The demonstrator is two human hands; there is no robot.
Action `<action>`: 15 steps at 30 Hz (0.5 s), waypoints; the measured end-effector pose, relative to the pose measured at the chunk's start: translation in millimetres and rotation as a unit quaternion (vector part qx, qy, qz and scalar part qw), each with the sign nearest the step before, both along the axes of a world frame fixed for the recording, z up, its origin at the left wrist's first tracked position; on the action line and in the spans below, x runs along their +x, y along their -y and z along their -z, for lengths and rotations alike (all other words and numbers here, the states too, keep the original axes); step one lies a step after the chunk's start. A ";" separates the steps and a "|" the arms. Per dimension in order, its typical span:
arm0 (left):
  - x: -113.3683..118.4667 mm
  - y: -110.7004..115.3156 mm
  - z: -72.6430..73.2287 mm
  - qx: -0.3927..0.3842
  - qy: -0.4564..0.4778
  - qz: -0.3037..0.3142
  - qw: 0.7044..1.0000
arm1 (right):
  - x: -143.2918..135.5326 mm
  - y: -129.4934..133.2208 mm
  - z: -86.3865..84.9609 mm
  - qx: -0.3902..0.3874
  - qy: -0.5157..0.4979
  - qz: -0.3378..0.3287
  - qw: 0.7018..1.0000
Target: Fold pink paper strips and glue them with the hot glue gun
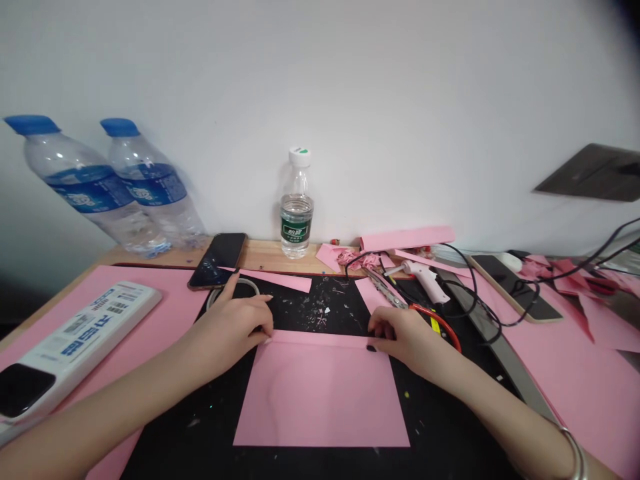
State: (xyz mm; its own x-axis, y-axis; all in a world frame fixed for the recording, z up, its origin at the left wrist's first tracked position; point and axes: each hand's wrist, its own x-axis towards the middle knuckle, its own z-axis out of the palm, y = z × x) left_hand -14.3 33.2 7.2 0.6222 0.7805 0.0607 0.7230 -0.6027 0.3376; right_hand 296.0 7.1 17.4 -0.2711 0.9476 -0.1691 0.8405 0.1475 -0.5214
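Note:
A sheet of pink paper (325, 400) lies on the black mat (195, 427) in front of me, with a narrow folded strip along its far edge. My left hand (235, 323) pinches the left end of that strip between thumb and fingers, its index finger stretched away toward the black phone (220, 259). At the strip's right end, my right hand (407, 337) is closed on the paper, thumb against the edge and fingers curled. Small white scraps dot the mat just beyond the fold. A roll of tape (249, 287) is partly hidden behind my left hand.
On the left lie a white printed box-shaped device (95, 340) and pink sheet (170, 283). Bottles (296, 220) stand along the wall. A glue gun (425, 279), orange-handled pliers (443, 320), black cables, a metal ruler (520, 373), another phone (515, 287) and pink scraps occupy the right.

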 end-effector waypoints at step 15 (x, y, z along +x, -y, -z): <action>-8.7 35.6 22.6 0.210 0.003 0.091 0.973 | -6.4 55.4 12.9 0.273 0.155 -0.163 0.935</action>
State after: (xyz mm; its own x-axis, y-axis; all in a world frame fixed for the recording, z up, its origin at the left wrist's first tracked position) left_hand -23.0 -2.4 -15.4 0.7470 0.5619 0.3552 0.5892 -0.8071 0.0376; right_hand 289.6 -48.3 4.5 -0.5792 0.7909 0.1973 0.8026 0.5957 -0.0320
